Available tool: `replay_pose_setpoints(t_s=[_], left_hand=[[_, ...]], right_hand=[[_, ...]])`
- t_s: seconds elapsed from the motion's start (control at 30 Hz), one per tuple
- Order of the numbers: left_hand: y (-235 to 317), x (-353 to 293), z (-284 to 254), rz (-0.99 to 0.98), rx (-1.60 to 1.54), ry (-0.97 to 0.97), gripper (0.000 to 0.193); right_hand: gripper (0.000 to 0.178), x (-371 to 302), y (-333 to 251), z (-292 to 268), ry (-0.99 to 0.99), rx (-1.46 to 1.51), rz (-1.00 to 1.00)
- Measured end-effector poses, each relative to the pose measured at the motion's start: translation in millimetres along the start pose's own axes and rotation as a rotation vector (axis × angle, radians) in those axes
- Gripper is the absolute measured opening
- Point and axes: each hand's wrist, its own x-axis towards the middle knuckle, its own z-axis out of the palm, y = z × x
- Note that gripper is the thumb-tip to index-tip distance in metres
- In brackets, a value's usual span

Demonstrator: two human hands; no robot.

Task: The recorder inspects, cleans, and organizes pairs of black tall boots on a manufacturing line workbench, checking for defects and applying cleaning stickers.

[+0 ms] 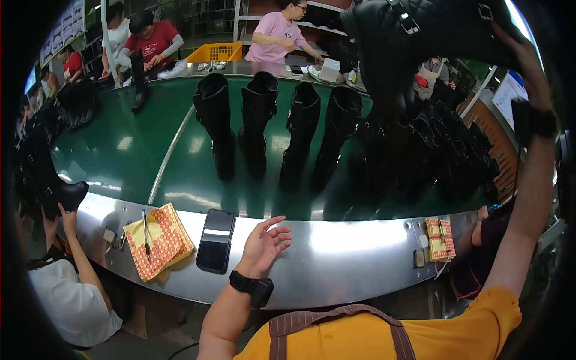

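My right hand [523, 54] is raised high at the upper right, its fingers closed on a large black boot [390, 42] with metal buckles. The boot fills the upper right and hides part of what lies behind it. Over the metal table edge [354, 243] my left hand [264, 243] is held palm up, fingers loosely apart and with nothing in it. A black phone [215, 241] lies just to its left. Beside the phone rests a stack of yellow and red patterned papers [171, 231] with a pen [146, 234] on top.
Several tall black boots [255, 126] stand on the green conveyor belt [174, 150], with more massed at the right [438, 150]. At far left a co-worker's hands hold a boot [45, 174]. A second paper bundle [441, 240] lies right. People work across the belt, near a yellow crate [215, 53].
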Motion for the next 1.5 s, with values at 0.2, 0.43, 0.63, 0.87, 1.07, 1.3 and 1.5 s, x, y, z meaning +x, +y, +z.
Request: replay_pose_setpoints(t_s=[0.2, 0.43, 0.63, 0.87, 1.07, 1.3, 1.5], left_hand=[[3.6, 4.9, -11.4, 0.026, 0.089, 0.118, 0.036], [13.4, 8.1, -20.3, -0.008, -0.018, 0.123, 0.033], [11.8, 10.5, -23.7, -0.032, -0.048, 0.128, 0.036], [11.7, 10.8, -22.9, -0.031, -0.023, 0.155, 0.035], [10.4, 11.6, -20.5, 0.002, -0.021, 0.097, 0.032], [7.0, 11.0, -24.6, 0.026, -0.053, 0.121, 0.028], [2.3, 9.1, -28.1, 0.033, -0.048, 0.116, 0.028]], right_hand=[[0.031, 121.7, 92.6, 176.5, 0.348, -0.133, -0.121], [0.059, 146.1, 202.3, 434.9, 0.161, -0.38, 0.275], [0.035, 128.7, 265.4, 511.1, -0.166, -0.543, -0.038], [0.064, 153.9, 276.7, 520.4, -0.571, -0.587, 0.012], [0.062, 150.6, 245.3, 448.6, -0.666, -0.489, -0.117], [0.057, 158.4, 220.2, 277.0, -0.681, -0.696, -0.098], [0.051, 101.1, 244.4, 205.5, -0.663, -0.608, 0.202]])
